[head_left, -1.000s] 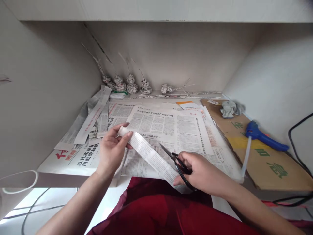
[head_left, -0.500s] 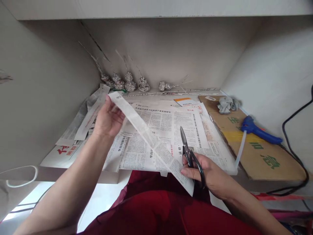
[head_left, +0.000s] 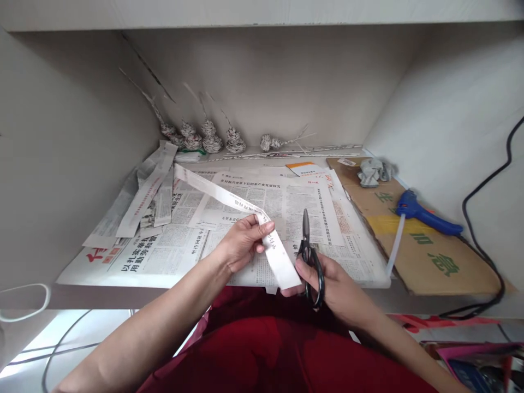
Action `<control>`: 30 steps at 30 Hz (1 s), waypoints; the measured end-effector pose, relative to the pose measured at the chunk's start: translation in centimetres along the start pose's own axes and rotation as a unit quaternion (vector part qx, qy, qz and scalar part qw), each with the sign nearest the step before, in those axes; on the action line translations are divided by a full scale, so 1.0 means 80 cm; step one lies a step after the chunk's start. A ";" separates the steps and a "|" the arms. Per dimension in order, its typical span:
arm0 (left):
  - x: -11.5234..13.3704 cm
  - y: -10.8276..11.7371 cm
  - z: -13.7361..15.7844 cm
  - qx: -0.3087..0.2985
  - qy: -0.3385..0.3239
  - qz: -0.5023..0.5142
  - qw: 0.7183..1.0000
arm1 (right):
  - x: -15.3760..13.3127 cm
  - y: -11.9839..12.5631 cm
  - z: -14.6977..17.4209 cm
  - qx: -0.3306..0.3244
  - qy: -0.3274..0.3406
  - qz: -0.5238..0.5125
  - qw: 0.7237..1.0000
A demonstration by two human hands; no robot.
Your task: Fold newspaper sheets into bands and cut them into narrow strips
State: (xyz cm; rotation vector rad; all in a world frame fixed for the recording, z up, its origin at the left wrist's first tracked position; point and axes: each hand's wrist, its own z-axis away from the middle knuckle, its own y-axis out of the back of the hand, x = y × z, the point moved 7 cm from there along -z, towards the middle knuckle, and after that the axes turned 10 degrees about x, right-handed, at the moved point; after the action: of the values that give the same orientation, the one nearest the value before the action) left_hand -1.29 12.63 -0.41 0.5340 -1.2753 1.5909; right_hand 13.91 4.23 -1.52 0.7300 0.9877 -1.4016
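Observation:
Between the thumb and fingers of my left hand [head_left: 248,240] is a long strip of newspaper [head_left: 216,192]. Its far end reaches up and left over the spread newspaper sheets [head_left: 262,185], and its near end slants down beside my right hand [head_left: 327,278]. That hand is closed round the dark handles of a pair of scissors [head_left: 306,234], whose blades point away from me and look closed. Fingers of the right hand lie by the strip's near end; whether they pinch it I cannot make out.
Woven paper gourds [head_left: 212,139] stand along the back wall, near thin paper rods [head_left: 286,154]. More newspaper strips [head_left: 145,191] lie at the left. A blue glue gun [head_left: 426,215] and crumpled paper [head_left: 371,173] rest on cardboard [head_left: 442,273] at the right, by a black cable [head_left: 477,229].
My left hand has moved right and down from the strip's far end to its near part. The strip has turned over and swung flatter. My right hand, with the scissors, has shifted slightly left.

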 end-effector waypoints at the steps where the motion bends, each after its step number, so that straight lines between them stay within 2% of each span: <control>1: 0.001 0.001 -0.003 0.015 -0.005 -0.008 1.000 | 0.000 0.008 0.002 0.012 0.018 0.021 1.000; 4: -0.002 0.001 -0.008 0.045 -0.015 -0.030 0.998 | 0.002 0.022 0.005 0.028 0.045 0.057 0.997; 9: -0.012 -0.004 -0.004 0.054 -0.014 -0.045 0.997 | 0.004 0.016 0.009 0.029 0.025 0.075 0.996; 13: -0.027 -0.016 0.018 0.012 0.036 -0.052 0.998 | 0.002 0.010 0.007 0.055 0.030 0.063 0.996; 17: -0.042 -0.026 0.036 -0.030 0.091 -0.057 0.994 | -0.002 0.007 0.006 0.039 0.054 0.054 0.996; 20: -0.035 -0.023 0.032 -0.004 0.089 -0.030 0.996 | -0.004 0.006 0.017 0.000 0.062 0.061 0.996; 24: -0.010 -0.024 0.019 0.024 0.065 0.013 0.998 | -0.008 0.001 0.046 -0.092 0.088 0.107 0.986; 27: 0.005 -0.027 0.013 0.035 0.048 0.036 0.998 | -0.015 0.000 0.061 -0.103 0.123 0.137 0.978; 30: 0.011 -0.030 0.010 0.042 0.040 0.051 0.997 | -0.018 -0.004 0.063 -0.095 0.125 0.155 0.975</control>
State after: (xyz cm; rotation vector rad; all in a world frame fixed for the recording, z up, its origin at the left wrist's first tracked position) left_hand 0.28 12.21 1.72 0.4587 -1.1954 1.7410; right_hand 14.39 0.36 2.00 0.8882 1.1300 -0.9450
